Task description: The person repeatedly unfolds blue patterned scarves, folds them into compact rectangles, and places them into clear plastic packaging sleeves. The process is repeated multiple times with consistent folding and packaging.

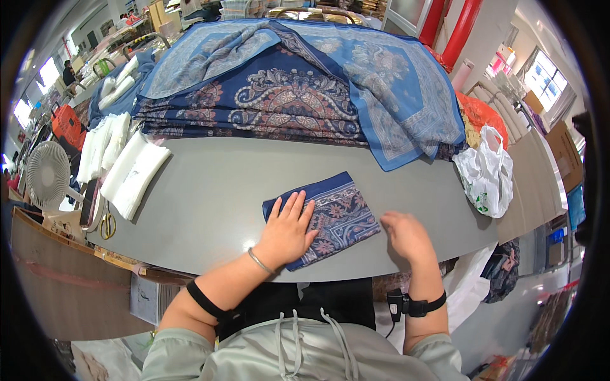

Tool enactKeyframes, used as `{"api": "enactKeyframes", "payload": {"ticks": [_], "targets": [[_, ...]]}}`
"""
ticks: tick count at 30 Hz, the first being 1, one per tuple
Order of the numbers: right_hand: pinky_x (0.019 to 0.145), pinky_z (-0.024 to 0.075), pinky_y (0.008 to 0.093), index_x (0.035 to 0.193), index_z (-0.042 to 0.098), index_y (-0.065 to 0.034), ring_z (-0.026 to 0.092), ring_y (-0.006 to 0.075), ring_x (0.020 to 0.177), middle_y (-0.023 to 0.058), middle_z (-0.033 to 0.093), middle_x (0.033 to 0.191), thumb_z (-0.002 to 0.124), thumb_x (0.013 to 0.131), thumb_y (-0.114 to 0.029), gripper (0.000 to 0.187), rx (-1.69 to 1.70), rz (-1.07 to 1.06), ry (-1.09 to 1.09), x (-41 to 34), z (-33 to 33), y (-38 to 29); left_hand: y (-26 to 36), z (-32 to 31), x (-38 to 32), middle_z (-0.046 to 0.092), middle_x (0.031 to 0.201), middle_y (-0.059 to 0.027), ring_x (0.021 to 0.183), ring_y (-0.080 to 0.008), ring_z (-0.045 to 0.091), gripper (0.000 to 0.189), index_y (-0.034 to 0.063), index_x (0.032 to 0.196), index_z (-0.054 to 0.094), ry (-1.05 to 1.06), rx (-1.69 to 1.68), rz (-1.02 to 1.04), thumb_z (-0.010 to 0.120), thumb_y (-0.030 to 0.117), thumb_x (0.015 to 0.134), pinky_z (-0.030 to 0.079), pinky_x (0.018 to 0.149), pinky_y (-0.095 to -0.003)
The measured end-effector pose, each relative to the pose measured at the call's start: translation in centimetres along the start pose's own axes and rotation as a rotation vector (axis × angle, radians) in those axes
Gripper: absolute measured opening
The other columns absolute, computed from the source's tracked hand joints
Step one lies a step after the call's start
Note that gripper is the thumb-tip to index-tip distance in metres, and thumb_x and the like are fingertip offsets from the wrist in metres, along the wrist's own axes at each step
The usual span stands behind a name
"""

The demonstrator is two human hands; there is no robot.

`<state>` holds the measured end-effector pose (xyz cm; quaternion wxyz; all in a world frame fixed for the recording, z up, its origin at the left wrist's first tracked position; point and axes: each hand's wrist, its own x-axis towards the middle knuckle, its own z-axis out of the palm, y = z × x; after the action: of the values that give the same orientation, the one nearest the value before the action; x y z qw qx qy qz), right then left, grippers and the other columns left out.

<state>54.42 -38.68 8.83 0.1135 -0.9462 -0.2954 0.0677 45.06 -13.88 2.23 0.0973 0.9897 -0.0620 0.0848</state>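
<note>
A folded navy cloth (340, 209) with a pink and grey floral and paisley print lies at an angle on the grey tabletop (205, 190). My left hand (288, 233) rests flat on its left part, palm down, fingers slightly spread. Just beyond the cloth's right corner is my right hand (407, 235), fingers loosely bent, with nothing visible in it. A small gap separates its fingertips from the cloth. Farther back sits a pile of folded navy printed cloths (295, 102), partly covered by a light blue printed cloth (391, 81) that drapes down on the right.
Stacked white sheets or bags (136, 174) lie at the left, near yellow-handled scissors (108, 226) and a white fan (47, 174). A white plastic bag (486, 174) hangs by the right edge, in front of a red bag (483, 114). Red pipes (460, 35) rise behind.
</note>
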Motion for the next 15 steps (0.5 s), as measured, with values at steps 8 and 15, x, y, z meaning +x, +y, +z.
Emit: {"api": "enactKeyframes", "payload": {"ticks": [8,15], "targets": [[0.105,0.0350,0.0489,0.129,0.052,-0.0043,0.042,0.0418,0.124,0.0254,0.041,0.138,0.060,0.086,-0.015,0.045,0.011,-0.181,0.380,5.6,7.3,-3.9,0.9,-1.3,-0.7,0.040,0.143,-0.0205,0.138,-0.0315,0.031,0.067,0.0000,0.132,0.048,-0.085,-0.028,0.416,0.053,0.049,0.087,0.016,0.113,-0.0538],[0.099,0.0349,0.0548,0.141,0.034,-0.0035,0.040,0.0439,0.124,0.0307,0.033,0.141,0.077,0.069,-0.040,0.091,-0.012,-0.281,0.031,0.2,6.9,-9.1,-1.7,-1.4,-1.1,0.047,0.129,-0.0194,0.120,-0.0339,0.046,0.077,-0.0013,0.124,0.048,-0.040,-0.170,0.299,0.076,0.043,0.067,0.038,0.097,-0.0438]]}}
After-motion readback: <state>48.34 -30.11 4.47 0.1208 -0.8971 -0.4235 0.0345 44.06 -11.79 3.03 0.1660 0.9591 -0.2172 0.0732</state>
